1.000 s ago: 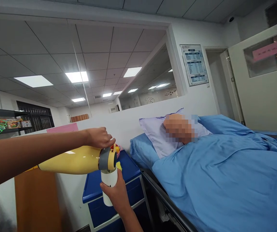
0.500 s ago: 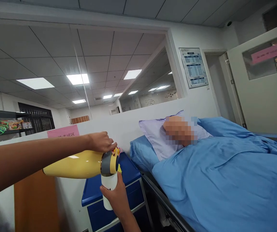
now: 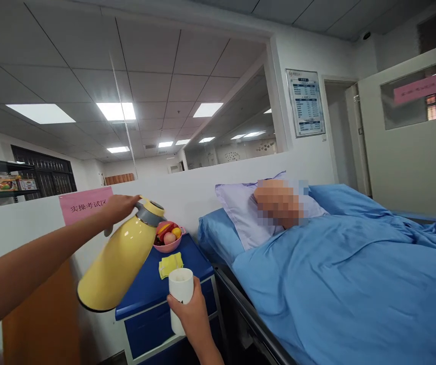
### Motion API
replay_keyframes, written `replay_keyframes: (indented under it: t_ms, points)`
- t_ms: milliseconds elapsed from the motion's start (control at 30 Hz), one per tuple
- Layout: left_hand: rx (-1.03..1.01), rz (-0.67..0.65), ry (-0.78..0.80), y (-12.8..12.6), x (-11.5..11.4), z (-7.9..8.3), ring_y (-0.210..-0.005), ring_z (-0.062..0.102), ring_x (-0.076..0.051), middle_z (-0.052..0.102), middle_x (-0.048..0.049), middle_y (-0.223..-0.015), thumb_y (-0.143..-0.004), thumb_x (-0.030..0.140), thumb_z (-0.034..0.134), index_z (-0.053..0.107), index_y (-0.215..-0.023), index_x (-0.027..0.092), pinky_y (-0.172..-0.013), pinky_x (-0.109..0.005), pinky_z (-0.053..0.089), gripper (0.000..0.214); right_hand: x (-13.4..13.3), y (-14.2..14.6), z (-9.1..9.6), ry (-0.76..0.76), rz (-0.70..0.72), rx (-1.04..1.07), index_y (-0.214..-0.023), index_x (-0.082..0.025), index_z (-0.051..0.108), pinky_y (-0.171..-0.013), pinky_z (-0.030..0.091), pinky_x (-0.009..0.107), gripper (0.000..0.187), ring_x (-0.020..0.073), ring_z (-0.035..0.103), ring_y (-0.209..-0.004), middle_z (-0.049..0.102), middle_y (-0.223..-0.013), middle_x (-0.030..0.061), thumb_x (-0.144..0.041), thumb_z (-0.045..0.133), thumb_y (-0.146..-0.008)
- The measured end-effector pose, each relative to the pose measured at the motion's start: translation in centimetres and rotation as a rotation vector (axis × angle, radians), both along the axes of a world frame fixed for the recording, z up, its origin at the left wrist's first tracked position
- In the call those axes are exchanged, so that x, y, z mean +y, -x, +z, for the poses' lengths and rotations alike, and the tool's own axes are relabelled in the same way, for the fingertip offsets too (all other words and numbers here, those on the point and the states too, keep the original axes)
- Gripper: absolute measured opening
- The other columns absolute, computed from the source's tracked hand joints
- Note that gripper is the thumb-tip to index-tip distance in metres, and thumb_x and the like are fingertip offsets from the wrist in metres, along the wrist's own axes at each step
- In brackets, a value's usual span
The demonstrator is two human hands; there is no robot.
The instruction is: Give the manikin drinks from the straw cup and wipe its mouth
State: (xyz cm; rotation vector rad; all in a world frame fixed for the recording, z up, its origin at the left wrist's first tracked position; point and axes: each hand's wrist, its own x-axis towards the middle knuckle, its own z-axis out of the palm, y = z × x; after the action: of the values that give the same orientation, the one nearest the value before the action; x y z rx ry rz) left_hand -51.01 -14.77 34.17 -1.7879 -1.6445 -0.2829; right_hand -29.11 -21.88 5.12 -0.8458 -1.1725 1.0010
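My left hand (image 3: 123, 208) is closed around the handle of a yellow thermos jug (image 3: 121, 261) with a grey collar. The jug leans with its top to the right, above and left of a white cup (image 3: 181, 286). Jug and cup are apart. My right hand (image 3: 192, 309) wraps the tall cup, thumb on its left side, and holds it upright in front of the bedside cabinet. The cup's mouth faces up; what is inside cannot be made out clearly. Behind the cup, a folded yellow cloth (image 3: 171, 264) lies on the blue cabinet top (image 3: 145, 284).
A pink basket of fruit (image 3: 168, 246) stands at the cabinet's back. To the right is a bed with a blue quilt (image 3: 335, 284), a dark side rail (image 3: 252, 319), and a person (image 3: 279, 203) lying on a pale purple pillow (image 3: 233, 208). A low white wall runs behind.
The jug has swung from nearly level over the cup to more upright, moving left and away from the cup. The cup's mouth, cloth and fruit basket have come into view.
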Motion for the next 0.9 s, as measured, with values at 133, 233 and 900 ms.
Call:
replay_keyframes:
  t_ms: [133, 233, 900]
  points:
    - [-0.261, 0.170, -0.148, 5.8, 3.1, -4.1, -0.093, 0.067, -0.032, 0.072, -0.0157, -0.103, -0.089, 0.019, 0.041, 0.058, -0.126, 0.017, -0.076, -0.038, 0.049, 0.041, 2.1, -1.6, -2.7, 0.114, -0.057, -0.021, -0.113, -0.019, 0.055, -0.074, 0.049, 0.033, 0.057, 0.0253, 0.064, -0.084, 0.069, -0.091, 0.0042, -0.036, 0.075, -0.062]
    - [-0.437, 0.262, -0.205, 8.6, 5.6, -7.6, -0.095, 0.066, -0.032, 0.071, -0.0162, -0.104, -0.091, 0.022, 0.038, 0.058, -0.125, 0.014, -0.076, -0.040, 0.051, 0.040, 3.6, -2.5, -4.4, 0.180, -0.044, -0.007, -0.111, -0.020, 0.056, -0.075, 0.050, 0.033, 0.055, 0.0258, 0.064, -0.085, 0.069, -0.091, 0.0041, -0.041, 0.075, -0.064]
    - [-1.002, 0.450, -0.228, 15.2, 12.9, -18.9, -0.099, 0.065, -0.036, 0.067, -0.0194, -0.104, -0.086, 0.032, 0.048, 0.057, -0.120, 0.016, -0.071, -0.045, 0.052, 0.039, 7.2, -2.2, -8.6, 0.430, -0.081, 0.187, -0.119, -0.017, 0.054, -0.066, 0.052, 0.036, 0.077, 0.0268, 0.066, -0.078, 0.070, -0.087, 0.0057, -0.064, 0.077, -0.061]
